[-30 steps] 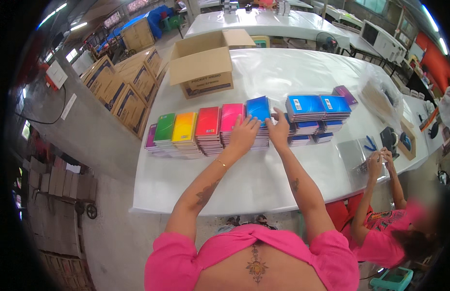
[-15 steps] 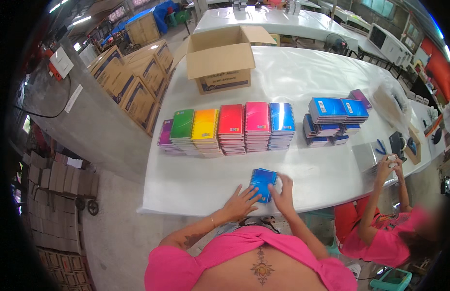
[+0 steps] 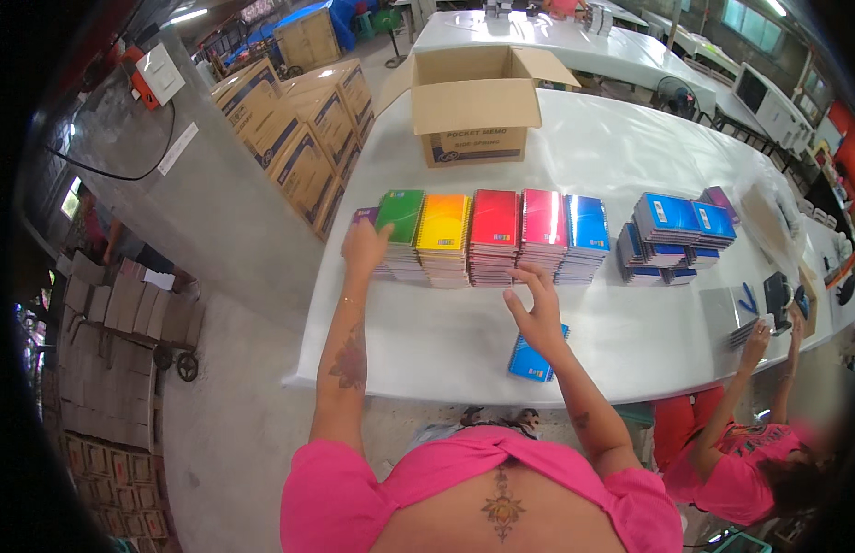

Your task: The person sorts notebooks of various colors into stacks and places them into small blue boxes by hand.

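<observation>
A row of spiral notebook stacks runs across the table. From left to right they are purple, green (image 3: 401,214), yellow (image 3: 443,221), red (image 3: 495,219), pink (image 3: 543,217) and blue (image 3: 587,224). My left hand (image 3: 365,247) reaches over the purple stack (image 3: 365,215) and hides most of it; its thumb is apart from the fingers, beside the green stack. In front of the red and pink stacks hovers my right hand (image 3: 535,309), fingers apart and holding nothing. Below its wrist, a small blue pile of notebooks (image 3: 532,359) lies near the table's front edge, partly covered by my forearm.
An open cardboard box (image 3: 473,147) stands behind the row. More blue notebooks (image 3: 669,214) are piled at right, near clear plastic wrap (image 3: 761,207). A co-worker (image 3: 736,465) sits at the right table edge, handling things. A concrete pillar (image 3: 252,203) and stacked cartons (image 3: 307,157) are at left.
My left hand has left the blue notebooks and moved far left to the purple stack. My right hand has lifted off them and forward. The view has shifted left.
</observation>
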A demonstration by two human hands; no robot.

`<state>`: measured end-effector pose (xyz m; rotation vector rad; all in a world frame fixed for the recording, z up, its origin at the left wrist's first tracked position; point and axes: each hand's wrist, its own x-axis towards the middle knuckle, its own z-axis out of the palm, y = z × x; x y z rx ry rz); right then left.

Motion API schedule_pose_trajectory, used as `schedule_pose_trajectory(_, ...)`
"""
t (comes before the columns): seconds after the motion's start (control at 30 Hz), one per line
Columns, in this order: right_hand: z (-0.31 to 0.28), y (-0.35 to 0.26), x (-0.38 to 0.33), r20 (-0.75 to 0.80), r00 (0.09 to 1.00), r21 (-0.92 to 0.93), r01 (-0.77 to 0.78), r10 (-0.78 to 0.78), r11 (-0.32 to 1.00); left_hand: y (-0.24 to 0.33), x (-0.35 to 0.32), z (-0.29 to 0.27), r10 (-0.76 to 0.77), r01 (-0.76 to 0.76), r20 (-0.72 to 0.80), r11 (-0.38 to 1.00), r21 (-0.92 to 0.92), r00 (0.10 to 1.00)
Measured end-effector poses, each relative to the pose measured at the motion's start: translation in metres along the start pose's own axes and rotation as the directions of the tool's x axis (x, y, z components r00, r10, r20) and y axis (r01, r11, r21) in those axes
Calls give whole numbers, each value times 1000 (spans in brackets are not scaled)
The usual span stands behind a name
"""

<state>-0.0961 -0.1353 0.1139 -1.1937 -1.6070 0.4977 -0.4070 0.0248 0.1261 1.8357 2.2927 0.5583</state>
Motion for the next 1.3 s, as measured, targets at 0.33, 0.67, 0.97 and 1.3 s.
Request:
schedule_pose_trajectory(0.33,-69,58,-42,-398,875,199,-210,274,957,102,-110,-63,700,-627,-180,457,-630,691)
schedule_pose_trajectory(0.67,-55,48,-7,-331,922,82,-183,200,980,154,-189,119,931,-975,-325,108,-196,169)
schedule_pose_trajectory(0.97,-52,73,60,-52,983,-609,109,-177,786,73,-69,22,723,-769,-315,638,-38,615)
schedule_pose_trajectory(1.3,-32,100,47,-360,880,-88,-363,310,928,81,-75,40,684,-715,-226,692,-99,693)
